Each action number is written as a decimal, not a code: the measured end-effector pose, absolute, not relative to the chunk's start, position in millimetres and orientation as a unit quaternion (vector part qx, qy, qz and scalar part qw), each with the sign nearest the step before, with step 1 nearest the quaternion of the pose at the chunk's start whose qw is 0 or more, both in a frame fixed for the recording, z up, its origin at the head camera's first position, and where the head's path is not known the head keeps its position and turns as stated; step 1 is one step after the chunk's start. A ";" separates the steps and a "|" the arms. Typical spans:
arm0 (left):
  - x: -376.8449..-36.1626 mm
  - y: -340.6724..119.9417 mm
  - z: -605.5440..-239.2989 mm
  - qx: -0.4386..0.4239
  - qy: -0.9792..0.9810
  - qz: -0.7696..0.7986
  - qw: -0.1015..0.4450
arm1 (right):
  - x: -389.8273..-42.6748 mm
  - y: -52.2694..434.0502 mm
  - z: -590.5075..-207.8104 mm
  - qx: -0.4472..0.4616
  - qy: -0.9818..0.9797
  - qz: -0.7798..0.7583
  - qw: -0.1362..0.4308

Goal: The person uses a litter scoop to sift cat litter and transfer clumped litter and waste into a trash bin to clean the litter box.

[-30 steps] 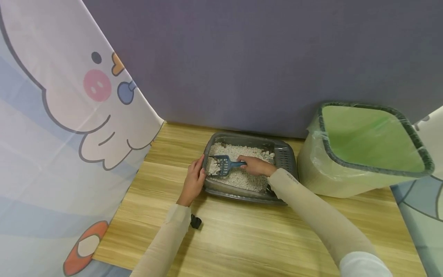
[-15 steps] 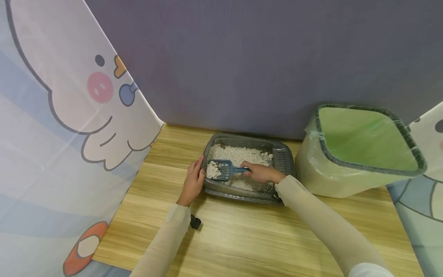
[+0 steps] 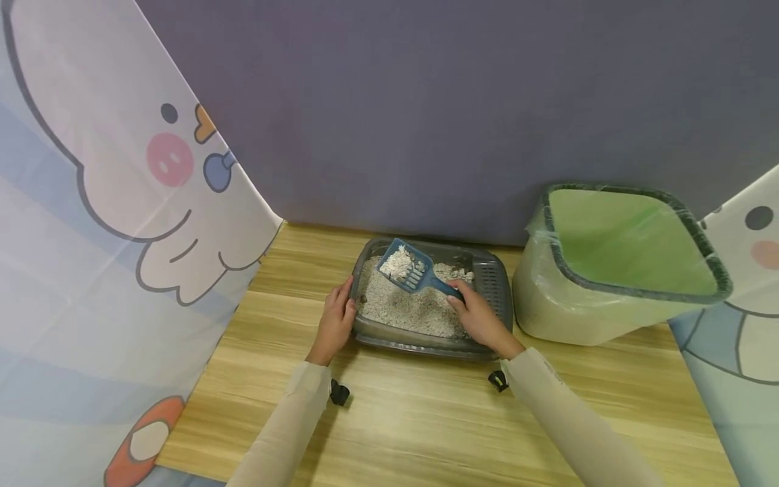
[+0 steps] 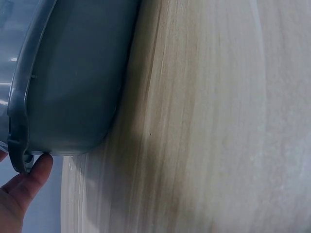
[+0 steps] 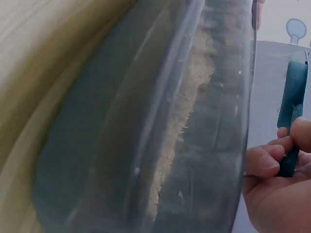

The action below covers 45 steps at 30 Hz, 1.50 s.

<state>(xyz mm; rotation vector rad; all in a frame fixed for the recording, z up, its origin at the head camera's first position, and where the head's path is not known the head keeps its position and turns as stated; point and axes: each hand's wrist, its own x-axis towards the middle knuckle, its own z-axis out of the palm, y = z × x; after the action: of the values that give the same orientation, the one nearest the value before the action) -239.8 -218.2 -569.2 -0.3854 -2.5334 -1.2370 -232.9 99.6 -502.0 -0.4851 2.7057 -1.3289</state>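
Observation:
A grey litter box [image 3: 432,343] holding pale litter [image 3: 402,308] sits on the wooden table. My left hand [image 3: 334,320] grips the box's left rim; in the left wrist view the thumb [image 4: 36,177] lies under the rim's corner and the other fingers are partly cut off. With my right hand [image 3: 481,318] I hold a blue litter scoop [image 3: 431,279] by its handle. The scoop is raised above the box, its slotted head pointing up and left with a heap of clumped litter [image 3: 399,262] in it. In the right wrist view the scoop [image 5: 294,92] appears edge-on beyond the box wall.
A large bin [image 3: 566,304] lined with a clear bag stands just right of the box. A grey partition [image 3: 402,122] rises behind both. Printed fabric [image 3: 122,325] hangs at the left. Black camera mounts [image 3: 498,381] hang by the wrists.
My right hand has lifted the scoop out of the litter with its load and turned the head up and away from the left wall. The left hand stays on the rim.

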 end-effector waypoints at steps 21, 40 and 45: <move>-238.2 -218.6 -570.2 -0.129 -0.881 -0.435 0.133 | -216.9 112.1 -492.7 -0.157 0.878 -0.447 -0.070; -238.6 -219.2 -570.1 -0.136 -0.875 -0.443 0.144 | -207.0 112.2 -480.2 -0.154 0.881 -0.428 -0.128; -238.7 -219.4 -570.1 -0.131 -0.879 -0.440 0.133 | -197.0 115.2 -454.7 -0.157 0.876 -0.425 -0.167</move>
<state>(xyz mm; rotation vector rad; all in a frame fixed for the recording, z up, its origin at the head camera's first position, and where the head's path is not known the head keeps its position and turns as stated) -238.7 -219.4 -570.1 -0.3789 -2.5487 -1.2755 -197.0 115.2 -454.7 -0.5533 3.0883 -1.4977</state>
